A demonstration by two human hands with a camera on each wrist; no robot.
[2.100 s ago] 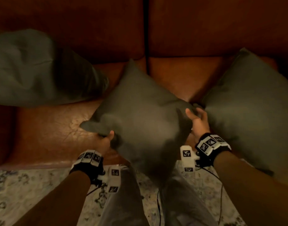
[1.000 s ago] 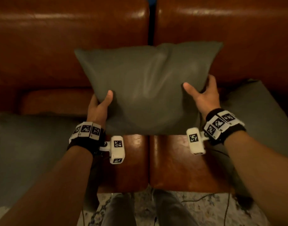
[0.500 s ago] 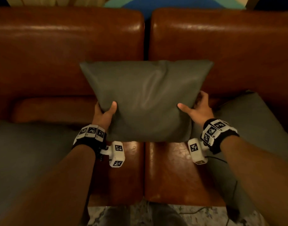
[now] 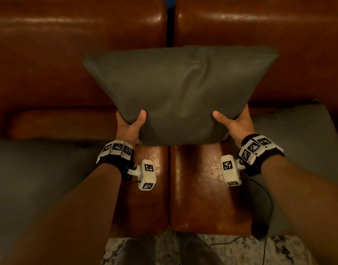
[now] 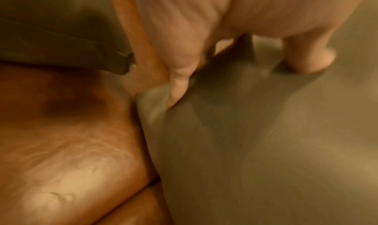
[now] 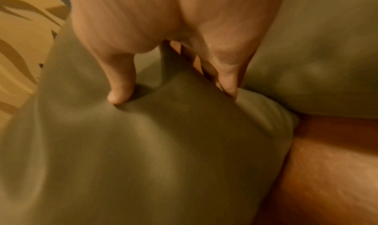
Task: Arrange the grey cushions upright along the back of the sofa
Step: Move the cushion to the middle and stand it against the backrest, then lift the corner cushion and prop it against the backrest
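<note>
A grey cushion (image 4: pixel 175 92) stands upright in the middle of the brown leather sofa, in front of the gap between the two back cushions (image 4: pixel 170 25). My left hand (image 4: pixel 130 123) grips its lower left corner, thumb on the front face and fingers behind. My right hand (image 4: pixel 234 123) grips the lower right corner the same way. In the left wrist view the same cushion (image 5: pixel 266 139) fills the right side under my left hand (image 5: pixel 225 70). The right wrist view shows the cushion (image 6: pixel 143 147) pinched by my right hand (image 6: pixel 174 92). Whether its bottom edge touches the seat is hidden.
A second grey cushion (image 4: pixel 30 178) lies flat on the seat at the left, a third (image 4: pixel 302 142) on the seat at the right. The seat's front edge (image 4: pixel 183 229) meets a patterned rug (image 4: pixel 164 249). A black cable (image 4: pixel 267 203) hangs from my right wrist.
Both hands lifted the middle cushion off the seat, turned it upright and carried it back to the sofa back. In the last half second it barely shifted.
</note>
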